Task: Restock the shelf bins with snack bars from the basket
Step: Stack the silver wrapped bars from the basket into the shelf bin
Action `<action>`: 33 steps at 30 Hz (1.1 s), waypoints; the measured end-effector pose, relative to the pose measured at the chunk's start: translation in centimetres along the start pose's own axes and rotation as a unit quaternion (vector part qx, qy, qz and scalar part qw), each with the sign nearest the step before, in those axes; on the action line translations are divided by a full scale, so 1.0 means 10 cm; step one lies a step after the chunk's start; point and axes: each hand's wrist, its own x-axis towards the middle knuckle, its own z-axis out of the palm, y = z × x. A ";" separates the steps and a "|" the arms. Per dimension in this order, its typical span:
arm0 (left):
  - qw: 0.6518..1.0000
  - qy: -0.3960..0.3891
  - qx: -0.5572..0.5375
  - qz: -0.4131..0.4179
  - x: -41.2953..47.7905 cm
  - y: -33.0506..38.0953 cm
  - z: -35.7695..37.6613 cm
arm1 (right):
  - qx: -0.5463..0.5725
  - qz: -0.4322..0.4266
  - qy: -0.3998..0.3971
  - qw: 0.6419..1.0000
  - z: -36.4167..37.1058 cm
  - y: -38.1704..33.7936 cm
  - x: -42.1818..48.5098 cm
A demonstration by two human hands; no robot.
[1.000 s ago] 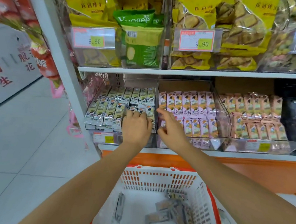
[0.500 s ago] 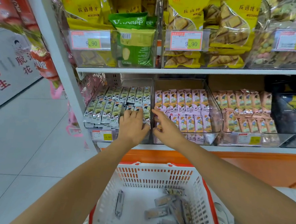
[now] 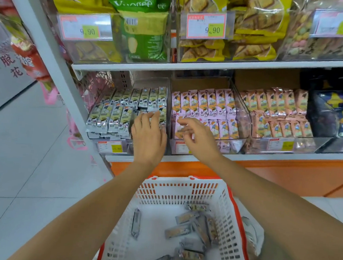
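Rows of silver snack bars [image 3: 115, 113] fill the clear left shelf bin [image 3: 112, 146]. My left hand [image 3: 148, 137] rests on the bars at that bin's right side, fingers straight and spread. Just right of it, my right hand [image 3: 196, 140] hovers in front of the pink-bar bin [image 3: 246, 123], fingers loosely curled and holding nothing. Below my arms stands the white basket with a red rim [image 3: 182, 188]. Several loose silver bars [image 3: 192, 227] lie on its bottom, and a single bar [image 3: 136, 222] lies apart on the left.
A third bin of peach-wrapped bars [image 3: 279, 117] sits to the right, then a dark-packaged bin [image 3: 338, 117]. The upper shelf [image 3: 211, 66] holds yellow and green snack bags [image 3: 145, 26] behind price tags. An orange base panel [image 3: 285, 174] runs under the shelf; tiled floor lies to the left.
My right hand has drawn back from the divider between the bins and its fingers have loosened. My left hand stays on the silver bars, fingers a little more spread.
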 end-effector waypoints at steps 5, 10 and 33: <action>0.993 0.004 -0.079 0.088 -0.59 0.21 0.22 | -0.058 -0.029 0.064 0.996 -0.19 0.41 -0.58; 0.981 -0.139 -0.111 0.081 -1.16 0.36 0.74 | -0.096 0.009 0.028 0.995 -0.21 0.78 -1.12; 0.769 -0.635 0.036 0.063 -2.61 1.07 2.72 | -0.168 0.181 -0.117 0.962 0.35 1.81 -2.22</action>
